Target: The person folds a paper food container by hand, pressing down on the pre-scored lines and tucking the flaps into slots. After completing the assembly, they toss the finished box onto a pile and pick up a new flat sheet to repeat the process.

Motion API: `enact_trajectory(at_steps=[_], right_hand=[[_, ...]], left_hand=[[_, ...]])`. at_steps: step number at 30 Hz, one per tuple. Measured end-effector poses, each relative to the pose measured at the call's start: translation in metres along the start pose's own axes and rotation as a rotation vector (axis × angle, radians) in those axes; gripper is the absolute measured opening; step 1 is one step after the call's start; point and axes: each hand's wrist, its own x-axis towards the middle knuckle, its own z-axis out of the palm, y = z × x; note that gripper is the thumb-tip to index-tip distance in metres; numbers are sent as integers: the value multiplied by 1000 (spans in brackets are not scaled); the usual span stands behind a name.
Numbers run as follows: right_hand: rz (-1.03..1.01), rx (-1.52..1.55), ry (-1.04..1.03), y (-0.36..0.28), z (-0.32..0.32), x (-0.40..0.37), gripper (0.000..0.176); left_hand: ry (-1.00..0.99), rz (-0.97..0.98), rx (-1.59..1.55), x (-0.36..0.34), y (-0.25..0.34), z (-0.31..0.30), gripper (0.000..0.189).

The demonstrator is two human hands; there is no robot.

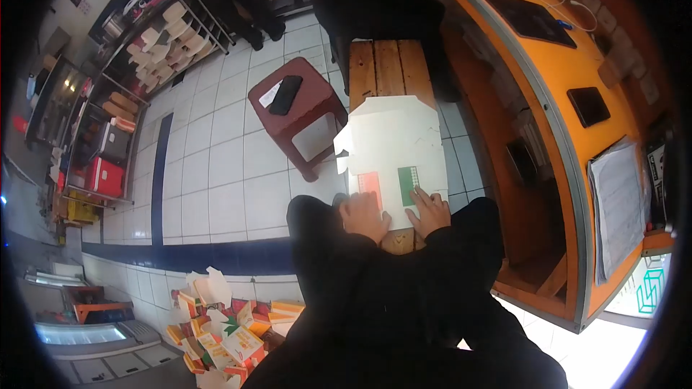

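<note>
A flat, unfolded white cardboard box blank (393, 148) lies on a wooden bench (389, 65) in front of me, with an orange-red patch and a green patch printed near its close edge. My left hand (364, 216) presses on the near left corner of the blank, fingers curled over it. My right hand (430, 210) rests on the near right part, fingers spread beside the green patch. My dark-clothed knees sit on either side of the bench end.
A dark red plastic stool (306, 119) with a phone and paper on it stands left of the bench. Another person in dark clothes sits at the bench's far end. An orange counter (569, 65) curves along the right. Folded orange-and-white boxes (231, 338) pile on the floor at lower left.
</note>
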Motion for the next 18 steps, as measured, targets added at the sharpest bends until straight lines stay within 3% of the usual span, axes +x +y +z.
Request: enact_trajectory(at_steps=[2,6,8,12,14,16,18], right_hand=[[31,143,17,9,6,-2,47],[37,276,84,14,5,-6,43],[40,245,66,21,12,-7,42],[44,149,313,20,4,-19,45],[394,220,354,30,8,-28,45],[453,326,426,36,20,-39,42],[674,691,117,34,23,-48,34]], left_hand=[[186,18,-25,6,5,-11,49],[141,2,-253,30,25,18,42],[-163,-312,-685,43,37,41,41],[-272,-294,-750,64,30,89,36],[-339,-564,-1248,65,24,106,25],[-305,-634,-1427,62,33,84,26],[-307,-639,-1494,61,33,74,25]])
